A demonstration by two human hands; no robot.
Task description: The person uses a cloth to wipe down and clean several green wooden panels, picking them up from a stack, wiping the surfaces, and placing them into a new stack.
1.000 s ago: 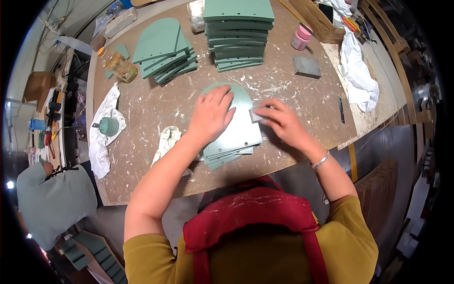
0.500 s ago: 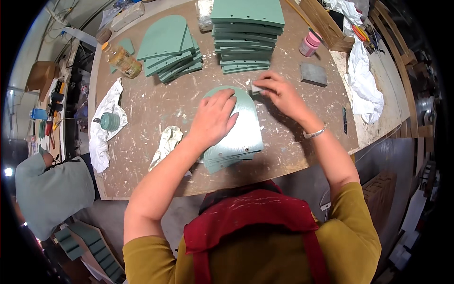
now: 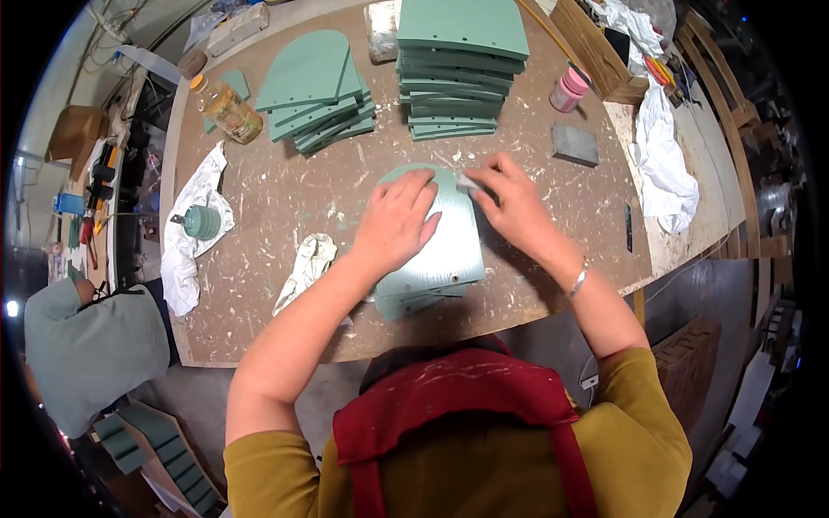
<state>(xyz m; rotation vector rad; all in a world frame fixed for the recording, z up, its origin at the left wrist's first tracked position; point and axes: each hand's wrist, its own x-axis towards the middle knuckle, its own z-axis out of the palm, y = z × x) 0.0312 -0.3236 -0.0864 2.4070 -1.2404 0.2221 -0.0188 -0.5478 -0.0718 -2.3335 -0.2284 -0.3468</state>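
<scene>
Under my left hand (image 3: 393, 223) lies a green panel (image 3: 451, 249) with one rounded end and small holes along its straight end. The palm and fingers rest flat on its face, holding nothing. More green panels (image 3: 406, 308) show beneath it, slightly fanned toward me. My right hand (image 3: 521, 210) pinches a small pale grey pad (image 3: 467, 181) at the panel's curved right edge. The fingers cover part of the pad, so its exact kind is unclear.
Beyond my hands stand a tall stack of green panels (image 3: 464, 34) and a lower stack (image 3: 306, 73). A grey block (image 3: 575, 144) and pink bottle (image 3: 569, 90) are at right. At left are an orange-capped bottle (image 3: 226, 108), a rag (image 3: 186, 263) and a person (image 3: 99, 350).
My right hand and the pad have slid a little nearer to me along the panel's curved edge. My left hand stays flat on the panel. The whole view has shifted slightly.
</scene>
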